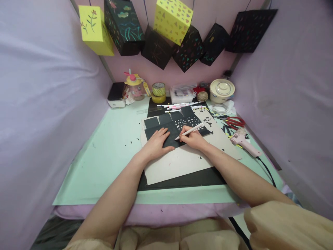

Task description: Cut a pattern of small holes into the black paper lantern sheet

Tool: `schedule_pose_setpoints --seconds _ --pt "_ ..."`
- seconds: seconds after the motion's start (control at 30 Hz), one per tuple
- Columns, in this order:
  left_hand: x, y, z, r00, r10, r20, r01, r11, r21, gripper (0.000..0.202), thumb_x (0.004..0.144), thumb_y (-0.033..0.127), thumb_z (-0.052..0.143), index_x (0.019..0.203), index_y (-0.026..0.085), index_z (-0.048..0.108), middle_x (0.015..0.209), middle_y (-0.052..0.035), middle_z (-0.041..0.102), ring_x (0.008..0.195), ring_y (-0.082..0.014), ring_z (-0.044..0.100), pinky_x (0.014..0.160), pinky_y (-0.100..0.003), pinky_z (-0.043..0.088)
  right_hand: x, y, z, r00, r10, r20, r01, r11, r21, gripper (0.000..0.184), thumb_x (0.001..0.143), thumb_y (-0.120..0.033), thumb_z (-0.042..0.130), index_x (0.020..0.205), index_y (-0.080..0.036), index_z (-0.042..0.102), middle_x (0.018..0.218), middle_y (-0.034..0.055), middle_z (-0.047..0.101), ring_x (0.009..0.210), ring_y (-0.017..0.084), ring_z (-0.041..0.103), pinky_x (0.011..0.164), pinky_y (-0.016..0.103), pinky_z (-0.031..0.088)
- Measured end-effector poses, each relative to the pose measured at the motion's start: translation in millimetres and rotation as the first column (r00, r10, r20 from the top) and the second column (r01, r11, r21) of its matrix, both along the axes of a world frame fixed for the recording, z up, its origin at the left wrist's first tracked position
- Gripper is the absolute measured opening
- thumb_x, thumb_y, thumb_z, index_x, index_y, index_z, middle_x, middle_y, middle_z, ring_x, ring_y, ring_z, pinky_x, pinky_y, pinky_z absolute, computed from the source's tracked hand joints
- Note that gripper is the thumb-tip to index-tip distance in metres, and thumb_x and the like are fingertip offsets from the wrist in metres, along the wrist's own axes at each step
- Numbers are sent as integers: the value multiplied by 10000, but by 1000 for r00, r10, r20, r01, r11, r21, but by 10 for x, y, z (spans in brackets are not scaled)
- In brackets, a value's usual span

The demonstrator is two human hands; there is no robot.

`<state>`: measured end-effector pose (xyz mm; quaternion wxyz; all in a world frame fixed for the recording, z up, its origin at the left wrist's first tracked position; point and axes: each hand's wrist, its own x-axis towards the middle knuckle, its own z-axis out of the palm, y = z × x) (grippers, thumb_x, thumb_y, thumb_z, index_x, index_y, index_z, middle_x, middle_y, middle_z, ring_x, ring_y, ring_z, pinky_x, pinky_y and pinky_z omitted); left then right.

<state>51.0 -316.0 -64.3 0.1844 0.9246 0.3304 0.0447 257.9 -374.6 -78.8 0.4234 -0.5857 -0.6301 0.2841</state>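
Note:
A sheet of black card [170, 138] with flaps along its far edge lies on a pale board [166, 170]. Small cut-out holes dot its right part, and the pale board shows through them. My left hand [157, 141] rests flat on the card's left part, fingers stretched out. My right hand [191, 138] grips a white pen-shaped tool [191, 131], whose tip meets the card left of the holes. Whether that tip is a blade or a nib is too small to tell. Black scraps [208, 121] lie on the board beyond my right hand.
Several white markers [179, 106] lie behind the card. At right are red-handled scissors [235, 122] and a pink glue gun [246, 143] with a cord. Tape rolls [158, 92], a drink bottle [135, 88] and a lidded bowl [222, 91] line the back. Decorated boxes [173, 21] hang above.

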Motion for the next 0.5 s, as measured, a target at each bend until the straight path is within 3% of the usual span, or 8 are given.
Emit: schedule_pose_setpoints --seconds 0.5 --pt "-5 12 -27 1000 -9 10 8 1000 14 775 841 606 531 1436 127 399 1564 -145 256 1455 -300 205 1186 -462 161 14 21 1 997 -69 21 68 997 37 117 685 -184 537 607 -220 458 590 -40 535 600 146 496 595 268 370"
